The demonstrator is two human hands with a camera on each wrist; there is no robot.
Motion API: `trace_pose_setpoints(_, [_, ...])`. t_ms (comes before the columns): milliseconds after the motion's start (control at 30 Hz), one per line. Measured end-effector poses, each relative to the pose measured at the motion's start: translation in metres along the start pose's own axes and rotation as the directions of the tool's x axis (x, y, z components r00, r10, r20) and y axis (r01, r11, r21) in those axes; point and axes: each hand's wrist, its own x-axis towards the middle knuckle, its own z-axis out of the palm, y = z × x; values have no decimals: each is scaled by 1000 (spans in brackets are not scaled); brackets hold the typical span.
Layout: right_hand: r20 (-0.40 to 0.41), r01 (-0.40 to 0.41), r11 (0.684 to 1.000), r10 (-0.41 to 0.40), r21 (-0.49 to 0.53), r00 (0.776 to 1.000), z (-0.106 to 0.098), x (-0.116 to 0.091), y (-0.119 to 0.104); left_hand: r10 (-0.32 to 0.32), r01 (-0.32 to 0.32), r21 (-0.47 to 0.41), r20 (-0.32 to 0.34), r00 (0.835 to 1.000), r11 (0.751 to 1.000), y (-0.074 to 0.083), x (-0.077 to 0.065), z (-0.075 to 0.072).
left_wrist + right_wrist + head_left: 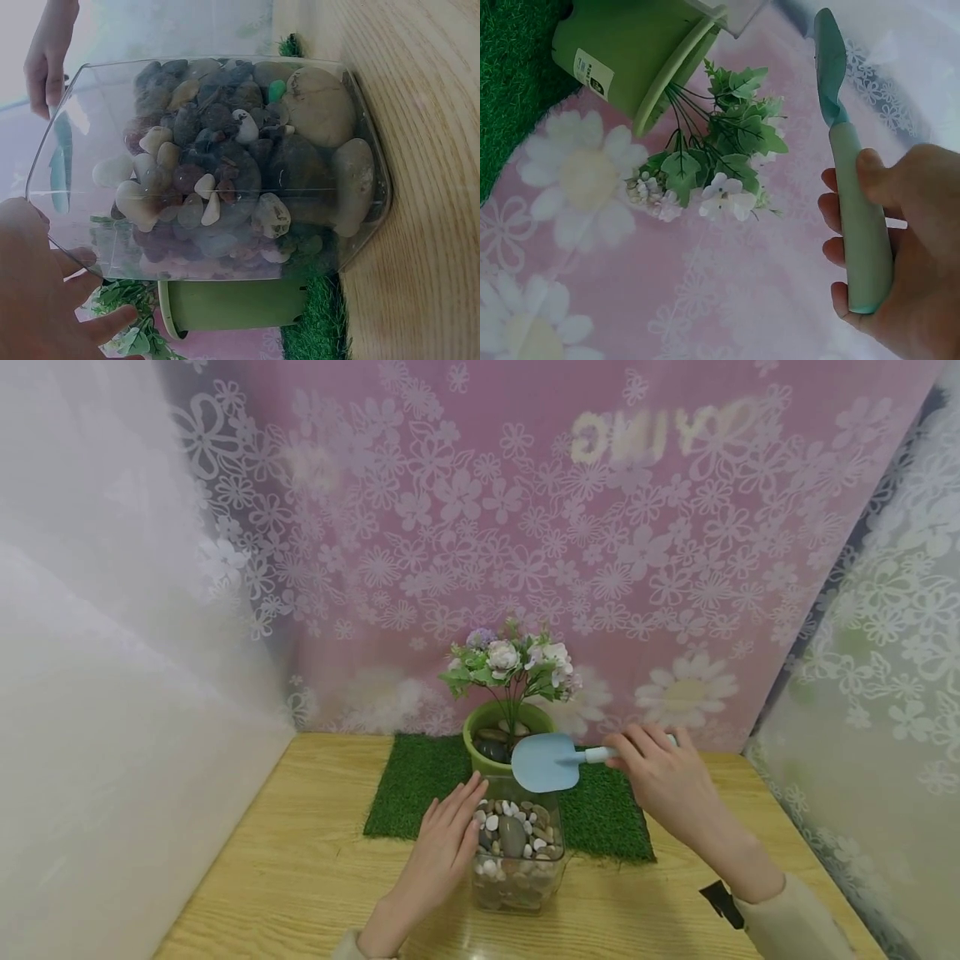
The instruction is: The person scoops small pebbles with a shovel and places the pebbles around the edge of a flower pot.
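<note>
My right hand (660, 777) grips the pale green handle of a small garden trowel (546, 762), fingers and thumb wrapped round it in the right wrist view. Its light blue blade overlaps the front rim of a green flowerpot (472, 727) in the head view. Fairly straight fingers of my left hand (446, 839) rest at the left rim of a clear plastic container (517, 893). Mixed pebbles (225, 165), white, brown and dark grey, fill much of this container. Artificial flowers (502, 658) with green leaves stand in the pot among larger stones (492, 752).
The pot stands on a green artificial grass mat (607, 818), with the container in front of it. Both are on a wood-grain table (285, 860). A pink flower-patterned curtain (450, 543) hangs behind, and pale sheets (112, 652) close off both sides.
</note>
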Motion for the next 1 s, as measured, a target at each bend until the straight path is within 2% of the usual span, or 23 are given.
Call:
trace_pose_setpoints(133, [28,17,999,-18,38,999,-1,3,-1,3,-3,1,-1,1000,1000,-1,0,0])
trace_pose_setpoints(467, [59,107,994,-107,4,992,-8,17,2,2,-2,2,4,1000,1000,-2,0,1])
trace_pose_setpoints(733, [121,227,974,-229,23,966,-7,30,4,6,-6,11,-7,1000,1000,-3,0,1])
trace_pose_setpoints(1000, [197,261,965,-262,34,945,1,41,2,1,-1,-3,1,1000,1000,-2,0,1])
